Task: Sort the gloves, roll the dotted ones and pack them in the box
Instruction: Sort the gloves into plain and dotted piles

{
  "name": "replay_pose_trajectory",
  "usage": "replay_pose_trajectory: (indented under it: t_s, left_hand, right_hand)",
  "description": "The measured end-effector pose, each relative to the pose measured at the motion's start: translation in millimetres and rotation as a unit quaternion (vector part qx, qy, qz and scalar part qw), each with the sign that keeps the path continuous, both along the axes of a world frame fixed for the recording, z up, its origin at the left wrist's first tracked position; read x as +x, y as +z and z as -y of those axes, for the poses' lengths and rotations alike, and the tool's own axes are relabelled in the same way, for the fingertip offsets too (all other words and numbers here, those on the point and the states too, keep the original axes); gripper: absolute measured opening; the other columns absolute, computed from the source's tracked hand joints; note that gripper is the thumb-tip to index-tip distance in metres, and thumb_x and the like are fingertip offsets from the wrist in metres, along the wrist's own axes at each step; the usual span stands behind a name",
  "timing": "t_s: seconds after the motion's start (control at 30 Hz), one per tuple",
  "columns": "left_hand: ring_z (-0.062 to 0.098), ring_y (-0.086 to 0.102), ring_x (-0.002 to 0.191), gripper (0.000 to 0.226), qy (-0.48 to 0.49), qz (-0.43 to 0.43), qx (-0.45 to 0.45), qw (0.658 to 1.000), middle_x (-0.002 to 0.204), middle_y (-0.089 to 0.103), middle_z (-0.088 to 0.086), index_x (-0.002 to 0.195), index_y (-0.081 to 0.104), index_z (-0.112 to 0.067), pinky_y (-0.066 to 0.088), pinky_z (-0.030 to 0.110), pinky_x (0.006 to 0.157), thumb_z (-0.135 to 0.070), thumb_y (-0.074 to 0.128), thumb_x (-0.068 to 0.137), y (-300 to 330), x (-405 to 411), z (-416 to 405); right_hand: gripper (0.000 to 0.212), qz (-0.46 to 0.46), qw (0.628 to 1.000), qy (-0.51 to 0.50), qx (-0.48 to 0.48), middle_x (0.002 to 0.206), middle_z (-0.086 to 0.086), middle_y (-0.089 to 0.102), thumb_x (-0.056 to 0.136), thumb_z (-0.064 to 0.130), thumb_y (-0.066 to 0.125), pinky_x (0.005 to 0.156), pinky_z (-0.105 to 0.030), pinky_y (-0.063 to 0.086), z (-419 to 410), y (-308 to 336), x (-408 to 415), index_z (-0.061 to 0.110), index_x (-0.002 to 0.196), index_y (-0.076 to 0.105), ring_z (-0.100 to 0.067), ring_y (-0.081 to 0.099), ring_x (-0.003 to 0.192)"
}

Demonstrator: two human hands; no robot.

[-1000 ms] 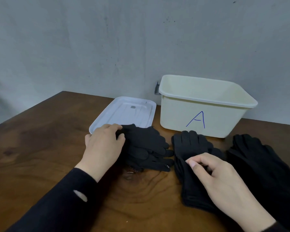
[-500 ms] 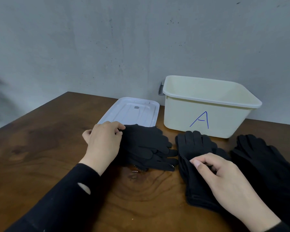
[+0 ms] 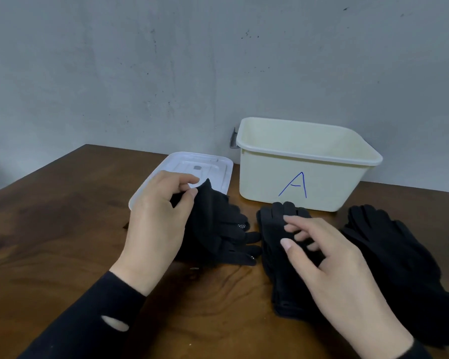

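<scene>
Three heaps of black knit gloves are lying on the dark brown wooden table [image 3: 49, 242] in front of me. I am pinching the cuff edge of the left heap of black gloves [image 3: 218, 229] between the thumb and fingers of my left hand [image 3: 158, 224] and lifting that edge; a patch of pale dots is showing on one glove there, toward three o'clock of my hand. My right hand [image 3: 329, 260] is lying over the middle heap of black gloves [image 3: 275, 229], fingers loosely bent and grasping nothing, their tips touching the fabric. The right heap of black gloves [image 3: 394, 250] is sitting at three o'clock of that hand, untouched. At twelve o'clock of the middle heap, just beside its fingertips, the cream plastic box [image 3: 265, 182] with a blue letter A on its front wall is standing open against the grey wall [image 3: 166, 60]. At nine o'clock of the box, the white plastic lid [image 3: 218, 169] is lying flat, with the left heap overlapping its near edge.
</scene>
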State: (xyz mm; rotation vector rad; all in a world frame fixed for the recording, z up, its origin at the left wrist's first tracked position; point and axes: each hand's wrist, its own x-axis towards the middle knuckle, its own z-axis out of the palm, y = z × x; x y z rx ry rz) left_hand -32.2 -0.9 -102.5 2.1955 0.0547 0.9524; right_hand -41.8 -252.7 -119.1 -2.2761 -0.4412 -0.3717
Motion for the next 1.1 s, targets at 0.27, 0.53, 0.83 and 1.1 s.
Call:
replay_pose_trajectory:
  t_s: [0.27,0.53,0.83,1.1]
  left_hand:
    - [0.001,0.061,0.111,0.042,-0.313,-0.11,-0.064,0.941,0.109,0.068,-0.018,0.118,0.065,-0.031,0.049,0.016,0.093,0.0,0.047,0.097,-8,-29,61]
    - [0.0,0.053,0.124,0.043,-0.346,-0.064,-0.004,0.936,0.125,0.061,-0.02,0.127,0.062,-0.024,0.037,0.01,0.101,0.003,0.048,0.097,-13,-27,59]
    - [-0.017,0.041,0.122,0.047,-0.306,-0.213,0.016,0.928,0.125,0.054,-0.034,0.138,0.044,-0.048,0.029,0.007,0.101,-0.039,0.059,0.094,-23,-8,42]
    - [0.001,0.058,0.106,0.015,-0.292,-0.149,-0.068,0.942,0.104,0.065,-0.018,0.087,0.062,-0.031,0.042,0.01,0.089,-0.028,0.053,0.098,-16,-7,37]
  right_hand:
    - [0.094,-0.092,0.993,0.068,-0.005,0.139,0.04,0.04,0.082,0.048,0.072,0.104,0.002,0.026,-32,-8,-13,0.056,0.151,0.009,0.021,0.035,0.13]
    - [0.048,-0.051,0.994,0.005,0.099,0.108,0.025,0.07,0.096,0.017,0.06,0.089,-0.008,0.046,-26,-15,-7,0.044,0.134,0.052,0.007,0.062,0.105]
    - [0.036,-0.05,0.96,0.036,0.273,0.111,0.019,0.075,0.099,0.011,0.054,0.093,-0.015,0.051,-19,8,-18,0.036,0.123,0.065,0.0,0.066,0.112]
    - [0.036,-0.062,0.97,-0.022,0.233,0.111,0.024,0.073,0.096,0.019,0.061,0.102,-0.02,0.048,-6,16,-9,0.04,0.125,0.064,0.004,0.064,0.114]
